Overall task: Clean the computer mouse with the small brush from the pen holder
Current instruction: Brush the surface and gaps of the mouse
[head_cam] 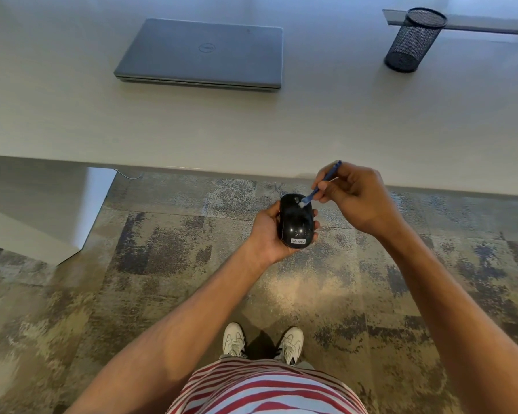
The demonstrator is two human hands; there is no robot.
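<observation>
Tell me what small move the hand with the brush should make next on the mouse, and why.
Probably a short stroke of the brush across the scroll wheel area. The right hand has the white bristles resting on the front of the black mouse beside the wheel, a likely dust trap, while the left hand cradles the mouse steadily over the floor.

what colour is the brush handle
Blue; the brush in the right hand shows it clearly in the head view.

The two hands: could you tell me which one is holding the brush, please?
The right hand pinches the blue brush, bristles on the black mouse near its scroll wheel. The left hand only cradles the mouse from beneath.
</observation>
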